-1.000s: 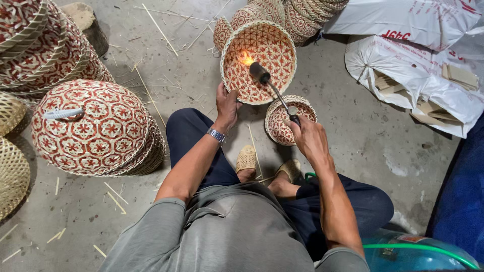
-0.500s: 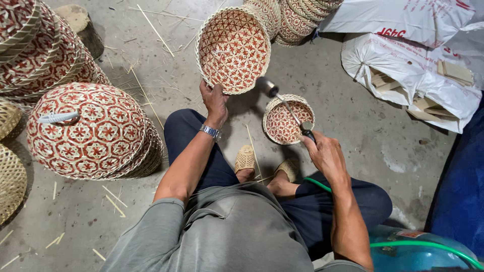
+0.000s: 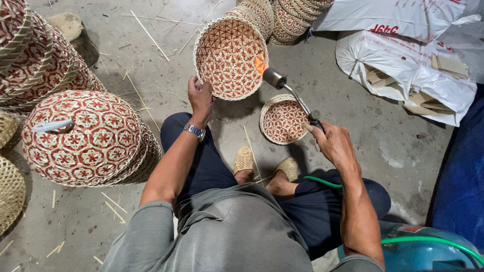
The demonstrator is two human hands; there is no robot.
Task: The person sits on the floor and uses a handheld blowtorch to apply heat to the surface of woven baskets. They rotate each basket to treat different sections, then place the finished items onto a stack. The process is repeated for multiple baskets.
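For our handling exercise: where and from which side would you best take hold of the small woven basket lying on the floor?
Grip the small woven basket by its near rim, from above on the person's side. Its open mouth faces up, and the torch hangs over its far edge.

A grey concrete floor (image 3: 151, 55) strewn with straw bits carries stacks of woven baskets (image 3: 45, 65) on the left, white sacks (image 3: 403, 55) upper right, and a blue tarp (image 3: 461, 171) along the right edge.

One metal gas torch (image 3: 292, 93), two tan woven slippers (image 3: 244, 160), two white plastic sacks (image 3: 403, 65), several stacks of red-patterned woven bamboo baskets (image 3: 91, 136).
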